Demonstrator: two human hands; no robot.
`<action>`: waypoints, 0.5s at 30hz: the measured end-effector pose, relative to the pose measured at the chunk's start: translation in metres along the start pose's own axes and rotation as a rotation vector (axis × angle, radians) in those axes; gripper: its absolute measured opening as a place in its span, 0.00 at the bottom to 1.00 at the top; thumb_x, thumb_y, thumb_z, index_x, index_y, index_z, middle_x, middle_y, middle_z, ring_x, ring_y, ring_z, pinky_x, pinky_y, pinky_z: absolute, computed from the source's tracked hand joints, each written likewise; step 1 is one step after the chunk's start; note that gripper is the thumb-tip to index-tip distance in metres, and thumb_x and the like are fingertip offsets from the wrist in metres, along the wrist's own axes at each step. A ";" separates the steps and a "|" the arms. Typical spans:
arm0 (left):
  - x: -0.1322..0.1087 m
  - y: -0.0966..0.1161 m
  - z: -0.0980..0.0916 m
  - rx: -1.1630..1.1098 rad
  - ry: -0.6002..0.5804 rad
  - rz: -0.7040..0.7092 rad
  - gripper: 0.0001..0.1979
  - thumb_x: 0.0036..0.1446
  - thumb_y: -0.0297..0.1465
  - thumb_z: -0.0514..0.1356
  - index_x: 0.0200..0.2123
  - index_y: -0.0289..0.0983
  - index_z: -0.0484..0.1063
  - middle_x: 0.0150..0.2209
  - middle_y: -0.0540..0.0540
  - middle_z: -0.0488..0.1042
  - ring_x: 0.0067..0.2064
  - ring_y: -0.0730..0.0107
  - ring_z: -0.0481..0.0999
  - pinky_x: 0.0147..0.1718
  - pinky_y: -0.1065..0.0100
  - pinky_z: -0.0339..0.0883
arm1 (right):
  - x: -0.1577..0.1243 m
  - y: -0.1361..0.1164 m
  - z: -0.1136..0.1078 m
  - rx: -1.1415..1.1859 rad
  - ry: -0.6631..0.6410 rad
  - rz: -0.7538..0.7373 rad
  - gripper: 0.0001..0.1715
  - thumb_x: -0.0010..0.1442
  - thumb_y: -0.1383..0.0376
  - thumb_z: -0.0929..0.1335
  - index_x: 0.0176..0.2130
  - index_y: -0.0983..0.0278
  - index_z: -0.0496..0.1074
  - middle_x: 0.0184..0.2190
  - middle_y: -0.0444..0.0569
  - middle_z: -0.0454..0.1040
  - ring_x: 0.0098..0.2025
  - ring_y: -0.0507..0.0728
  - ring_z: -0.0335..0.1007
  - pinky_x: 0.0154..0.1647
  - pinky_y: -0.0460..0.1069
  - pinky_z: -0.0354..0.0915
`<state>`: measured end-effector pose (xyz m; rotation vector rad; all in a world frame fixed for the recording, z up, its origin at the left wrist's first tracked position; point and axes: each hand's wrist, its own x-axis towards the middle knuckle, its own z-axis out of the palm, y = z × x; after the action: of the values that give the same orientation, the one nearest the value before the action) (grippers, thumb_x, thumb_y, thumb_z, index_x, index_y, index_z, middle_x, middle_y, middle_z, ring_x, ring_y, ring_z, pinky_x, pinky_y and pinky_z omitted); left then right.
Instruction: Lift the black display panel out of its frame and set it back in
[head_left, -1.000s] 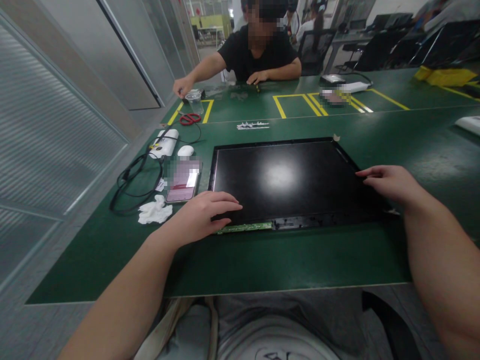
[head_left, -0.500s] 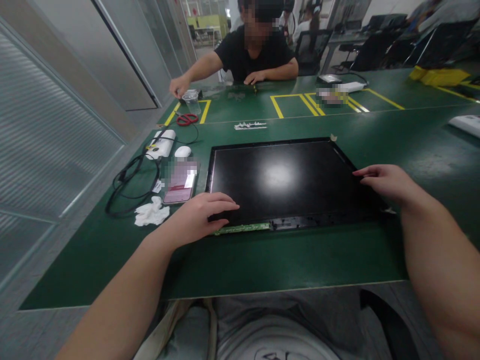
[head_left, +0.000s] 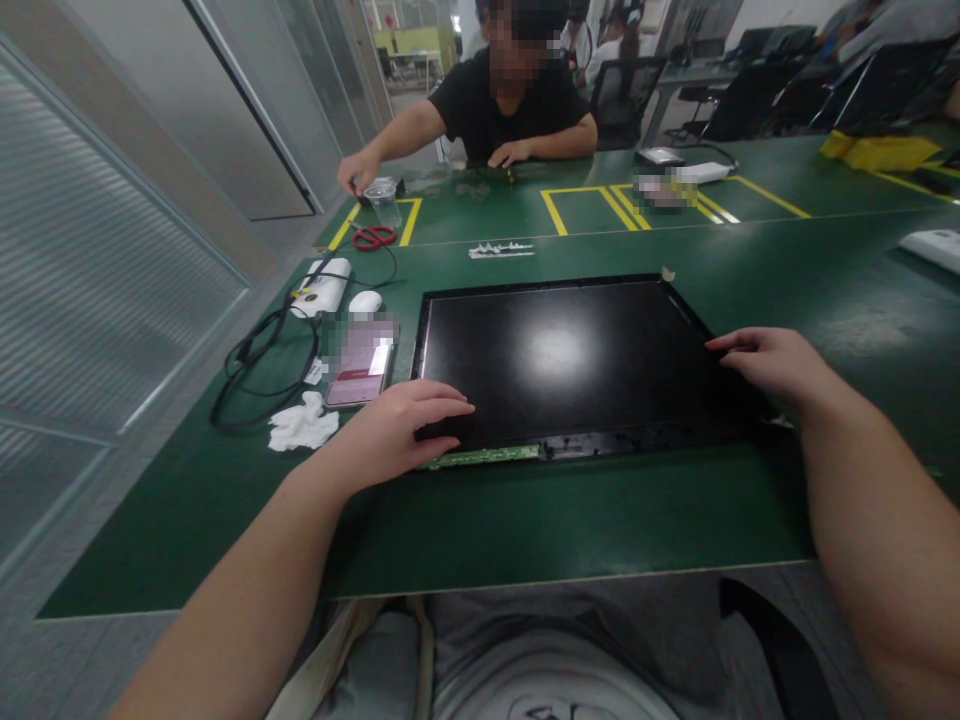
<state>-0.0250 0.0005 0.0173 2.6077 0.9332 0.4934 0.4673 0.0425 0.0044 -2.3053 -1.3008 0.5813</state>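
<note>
A black flat display panel (head_left: 562,355) lies face up on the green table (head_left: 525,520), with a strip of green circuit board showing along its near edge. My left hand (head_left: 394,435) rests on the panel's near left corner, fingers stretched flat over the glass and thumb at the edge. At the right edge of the panel my right hand (head_left: 772,365) lies with its fingers extended along the frame. Neither hand has the panel lifted.
Left of the panel lie a phone (head_left: 360,365), a crumpled white tissue (head_left: 301,427), a black cable loop (head_left: 259,365), a white mouse (head_left: 365,302) and a white device (head_left: 322,285). Red scissors (head_left: 373,237) and a plastic cup (head_left: 385,202) sit farther back. A person in black sits across the table.
Hardly anything moved: my left hand slid a little towards the panel's left corner, and the view shifted slightly. The panel stays flat.
</note>
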 end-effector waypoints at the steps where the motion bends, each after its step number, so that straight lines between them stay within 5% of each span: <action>1: 0.000 0.001 0.000 0.015 0.022 -0.025 0.14 0.67 0.33 0.63 0.54 0.38 0.80 0.54 0.37 0.81 0.54 0.55 0.81 0.55 0.54 0.75 | 0.001 0.001 0.000 0.007 -0.003 -0.002 0.15 0.52 0.72 0.69 0.40 0.65 0.81 0.29 0.47 0.77 0.31 0.54 0.68 0.37 0.49 0.64; 7: -0.002 -0.002 -0.001 0.182 0.237 -0.358 0.18 0.69 0.36 0.56 0.55 0.37 0.78 0.59 0.36 0.78 0.60 0.48 0.77 0.62 0.45 0.70 | 0.003 0.004 -0.001 -0.048 0.009 -0.055 0.15 0.50 0.69 0.68 0.38 0.62 0.81 0.26 0.46 0.75 0.30 0.55 0.68 0.36 0.51 0.65; 15: -0.004 -0.009 0.007 0.189 0.155 -0.511 0.21 0.66 0.32 0.54 0.58 0.35 0.77 0.60 0.36 0.80 0.63 0.46 0.77 0.62 0.44 0.71 | 0.004 0.001 -0.003 -0.107 0.005 -0.028 0.13 0.52 0.68 0.69 0.38 0.61 0.81 0.30 0.48 0.78 0.32 0.57 0.71 0.37 0.52 0.66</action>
<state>-0.0306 0.0033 0.0065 2.3714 1.7052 0.4890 0.4712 0.0450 0.0058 -2.3676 -1.3913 0.5084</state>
